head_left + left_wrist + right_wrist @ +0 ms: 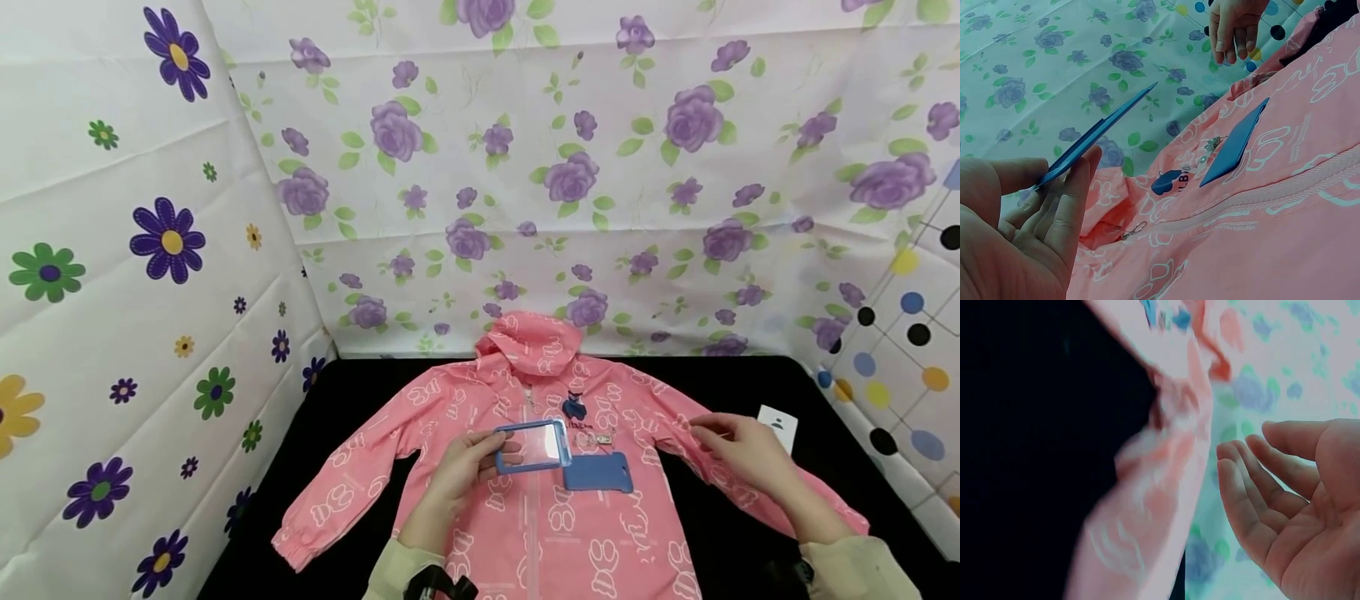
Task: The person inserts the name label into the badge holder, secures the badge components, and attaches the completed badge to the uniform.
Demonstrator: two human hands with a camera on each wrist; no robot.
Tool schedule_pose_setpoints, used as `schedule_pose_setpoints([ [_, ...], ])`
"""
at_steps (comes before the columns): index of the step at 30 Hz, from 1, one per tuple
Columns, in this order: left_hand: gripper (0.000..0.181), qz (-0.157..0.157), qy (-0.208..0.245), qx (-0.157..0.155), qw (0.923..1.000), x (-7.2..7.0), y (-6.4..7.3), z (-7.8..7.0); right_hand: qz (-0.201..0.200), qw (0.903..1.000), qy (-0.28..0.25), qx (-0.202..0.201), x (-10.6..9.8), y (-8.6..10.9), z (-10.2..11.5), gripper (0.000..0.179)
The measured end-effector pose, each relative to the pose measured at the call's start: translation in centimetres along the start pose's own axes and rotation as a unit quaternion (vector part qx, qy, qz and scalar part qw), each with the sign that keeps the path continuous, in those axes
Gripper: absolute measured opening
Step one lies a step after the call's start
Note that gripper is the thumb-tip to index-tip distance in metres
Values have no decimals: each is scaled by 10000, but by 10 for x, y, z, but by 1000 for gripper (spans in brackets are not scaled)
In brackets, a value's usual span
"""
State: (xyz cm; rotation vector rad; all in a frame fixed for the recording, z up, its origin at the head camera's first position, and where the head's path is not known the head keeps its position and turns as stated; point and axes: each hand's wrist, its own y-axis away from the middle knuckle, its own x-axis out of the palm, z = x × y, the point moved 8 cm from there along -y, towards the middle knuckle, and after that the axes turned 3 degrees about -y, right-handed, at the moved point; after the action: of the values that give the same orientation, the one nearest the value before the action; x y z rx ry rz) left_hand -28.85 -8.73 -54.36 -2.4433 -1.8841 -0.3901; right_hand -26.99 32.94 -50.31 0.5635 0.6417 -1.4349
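Note:
My left hand [461, 467] pinches the left end of a blue-framed card holder [534, 447] with a clear window, between thumb and fingers. In the left wrist view the holder shows edge-on, tilted up above the jacket. A flat blue rectangular piece [597, 472], like a holder's back, lies on the chest of a pink hooded jacket [517, 517]. Just above that piece is a small metal clip [603, 439]. Over the jacket's sleeve on the right, my right hand [738, 446] holds nothing, its fingers loosely bent in the right wrist view [1285, 506].
The jacket is spread on a black tabletop [367, 542], sleeves out to both sides. A white card [778, 427] lies at the right, partly behind my right hand. Flower-printed cloth [510, 167] hangs at the back, with patterned cloth on both sides.

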Motion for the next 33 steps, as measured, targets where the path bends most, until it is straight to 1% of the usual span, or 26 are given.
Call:
schedule_pose_setpoints([
  [3,41,37,11,-10,10000,0,0,1,-67,9993,366,-32,-20,-5,-17,36],
  [6,42,82,71,-74,9999,1,0,4,-83,9970,767,-98,-39,-12,-43,34],
  [9,43,128,94,-92,9998,3,0,5,127,9945,1035,-96,-53,-17,-72,36],
  [13,45,178,76,-98,9998,5,1,3,489,9892,1350,-301,-61,-23,-104,38],
  [14,45,193,55,-71,9998,5,1,3,532,9875,1427,-404,-62,-24,-110,38],
  [17,43,189,54,-81,9998,6,2,2,704,9835,1576,-543,-62,-26,-126,42],
  [21,41,172,94,-111,9997,6,1,2,819,9779,1797,-685,-63,-25,-142,44],
  [25,41,175,69,-86,9998,6,1,2,820,9738,1984,-747,-65,-22,-153,51],
  [29,42,181,45,-75,9998,6,1,2,816,9767,1901,-568,-66,-20,-161,56],
  [33,42,206,51,-86,9997,5,0,2,684,9759,2043,-332,-71,-19,-163,54],
])
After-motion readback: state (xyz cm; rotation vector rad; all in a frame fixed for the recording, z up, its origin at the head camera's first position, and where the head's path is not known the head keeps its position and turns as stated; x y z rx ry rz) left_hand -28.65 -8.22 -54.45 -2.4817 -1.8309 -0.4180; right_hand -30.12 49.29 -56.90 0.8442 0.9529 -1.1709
